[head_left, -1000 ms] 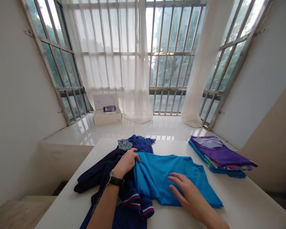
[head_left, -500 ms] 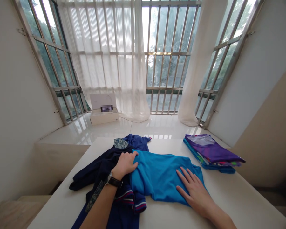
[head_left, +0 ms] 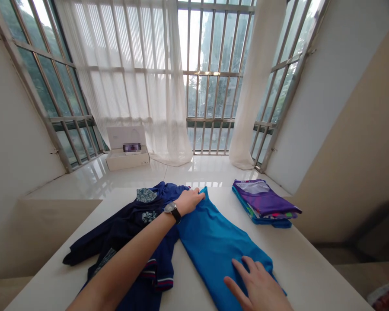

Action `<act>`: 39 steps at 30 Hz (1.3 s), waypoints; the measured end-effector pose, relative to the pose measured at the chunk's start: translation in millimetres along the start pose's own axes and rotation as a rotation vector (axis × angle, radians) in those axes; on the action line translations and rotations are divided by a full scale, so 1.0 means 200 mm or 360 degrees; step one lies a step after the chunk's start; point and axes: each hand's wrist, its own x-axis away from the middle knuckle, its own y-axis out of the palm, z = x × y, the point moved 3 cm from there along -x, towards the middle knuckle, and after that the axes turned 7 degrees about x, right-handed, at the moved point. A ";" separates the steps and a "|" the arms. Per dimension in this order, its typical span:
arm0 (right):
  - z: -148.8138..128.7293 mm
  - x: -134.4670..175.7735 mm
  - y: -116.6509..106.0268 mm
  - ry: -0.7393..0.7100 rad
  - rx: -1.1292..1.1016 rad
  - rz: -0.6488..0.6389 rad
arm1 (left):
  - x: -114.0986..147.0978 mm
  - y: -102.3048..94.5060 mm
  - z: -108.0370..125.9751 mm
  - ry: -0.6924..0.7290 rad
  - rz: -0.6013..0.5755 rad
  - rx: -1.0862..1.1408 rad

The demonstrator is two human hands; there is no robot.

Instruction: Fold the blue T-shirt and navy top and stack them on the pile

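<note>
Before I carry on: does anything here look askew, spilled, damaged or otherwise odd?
Nothing looks spilled or damaged. The bright blue garment lies aslant, and the dark clothes on the left lie in a loose, rumpled heap, untidy compared with the neatly folded stack on the right.

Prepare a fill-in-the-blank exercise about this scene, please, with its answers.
The left hand holds the bright blue cloth garment at its far end; the right hand is over its ____ end.
The wristwatch with a black strap is on the ____ wrist.
The top garment of the folded fabric stack is mainly ____.

Missing words: near; left; purple.
</note>
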 end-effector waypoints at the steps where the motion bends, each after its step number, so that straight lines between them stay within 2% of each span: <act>1: -0.04 0.01 -0.02 -0.0014 -0.0020 -0.0026 | -0.08 0.00 0.02 0.0013 0.0016 0.0003; 4: -0.12 0.03 -0.04 -0.0054 -0.0102 -0.0101 | -0.25 0.06 0.07 0.0005 0.0069 0.0015; 6: -0.14 0.04 -0.05 -0.0105 -0.0161 -0.0151 | -0.27 0.13 0.11 -0.0039 0.0082 0.0029; 8: -0.13 0.04 -0.05 -0.0204 -0.0252 -0.0160 | -0.22 0.21 0.14 -0.0099 0.0064 0.0052; 11: -0.07 0.01 -0.05 -0.0318 -0.0344 0.0013 | -0.06 0.33 0.21 -0.0160 0.0017 0.0189; 14: -0.05 -0.06 0.02 -0.0312 -0.0241 0.0182 | 0.10 0.43 0.24 -0.0131 -0.0050 0.0350; 17: -0.11 -0.14 0.12 -0.0251 -0.0131 0.0238 | 0.16 0.48 0.21 -0.0075 -0.0109 0.0361; 20: -0.18 -0.19 0.14 -0.0185 -0.0092 0.0294 | 0.13 0.47 0.13 -0.0017 -0.0196 0.0319; 23: -0.17 -0.21 0.10 -0.0283 -0.0256 0.0375 | 0.10 0.42 0.08 0.0006 -0.0230 0.0277; 26: -0.02 -0.16 0.06 -0.0257 -0.0511 0.0679 | 0.16 0.35 0.13 0.0074 -0.0055 0.0253; 28: 0.11 -0.09 0.08 -0.0153 -0.0582 0.0875 | 0.25 0.30 0.21 0.0236 0.0066 0.0335; 29: 0.16 -0.06 0.11 -0.0149 -0.0590 0.0903 | 0.29 0.29 0.25 0.0339 0.0074 0.0409; 32: 0.23 0.02 0.20 -0.0316 -0.0537 0.0793 | 0.39 0.30 0.36 0.0562 -0.0025 0.0621; 35: 0.22 0.06 0.24 -0.0407 -0.0438 0.0756 | 0.42 0.34 0.40 0.0564 0.0001 0.0725; 39: 0.20 0.04 0.21 -0.0443 -0.0427 0.0805 | 0.43 0.37 0.39 0.0536 0.0052 0.0834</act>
